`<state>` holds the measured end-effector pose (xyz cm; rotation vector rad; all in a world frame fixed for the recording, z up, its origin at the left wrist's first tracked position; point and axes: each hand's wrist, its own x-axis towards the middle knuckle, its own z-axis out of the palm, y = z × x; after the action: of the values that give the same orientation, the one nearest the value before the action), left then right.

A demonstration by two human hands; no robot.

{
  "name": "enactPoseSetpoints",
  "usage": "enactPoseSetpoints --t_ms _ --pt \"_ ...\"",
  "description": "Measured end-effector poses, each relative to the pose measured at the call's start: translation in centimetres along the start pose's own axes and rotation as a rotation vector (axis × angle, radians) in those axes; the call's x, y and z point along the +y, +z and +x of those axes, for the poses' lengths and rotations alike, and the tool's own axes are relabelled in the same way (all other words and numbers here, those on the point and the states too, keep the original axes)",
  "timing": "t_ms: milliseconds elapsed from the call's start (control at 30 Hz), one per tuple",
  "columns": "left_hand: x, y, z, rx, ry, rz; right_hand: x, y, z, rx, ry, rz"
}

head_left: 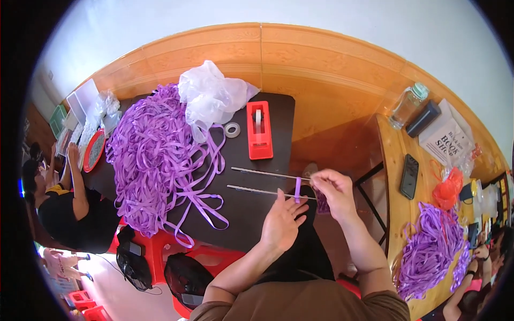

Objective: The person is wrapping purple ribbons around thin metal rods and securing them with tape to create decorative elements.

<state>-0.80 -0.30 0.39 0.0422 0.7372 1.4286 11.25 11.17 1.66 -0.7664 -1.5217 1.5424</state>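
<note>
Two thin, roughly parallel metal rods [257, 172] run from over the dark table out past its right edge. A short band of purple ribbon [297, 188] stretches across both, near their right ends. My left hand [282, 222] is just below the rods, palm turned up and fingers spread, with the thumb tip close to the lower rod. At the end of the upper rod my right hand [334, 193] has thumb and forefinger pinched together; whatever is between them is too small to make out. To the left lies a big tangled heap of purple ribbon [155, 155].
On the dark table [281, 120] are a red tape dispenser [260, 144], a tape roll [232, 130] and a crumpled plastic bag [211, 93]. The wooden table at right carries a phone [409, 176], a bottle [408, 107] and more purple ribbon [431, 257]. Other people sit at both sides.
</note>
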Motion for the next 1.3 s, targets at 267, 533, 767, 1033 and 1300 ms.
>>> enactPoseSetpoints --t_ms 267,533,767,1033,1300 --pt "-0.2 -0.9 0.1 -0.051 0.006 -0.040 2.0 7.6 12.5 -0.072 -0.472 -0.578" --pt "-0.2 -0.8 0.0 -0.063 -0.021 -0.062 2.8 10.4 13.7 -0.039 0.121 -0.351" --pt "-0.4 -1.0 0.5 -0.064 -0.028 -0.068 1.1 11.6 12.6 0.089 -0.096 -0.059" --pt "0.0 -0.1 -0.2 -0.094 0.031 -0.084 1.7 11.3 8.0 0.061 -0.089 -0.269" --pt "-0.3 -0.7 -0.2 -0.118 0.021 -0.098 4.5 10.2 7.9 0.074 0.005 -0.424"
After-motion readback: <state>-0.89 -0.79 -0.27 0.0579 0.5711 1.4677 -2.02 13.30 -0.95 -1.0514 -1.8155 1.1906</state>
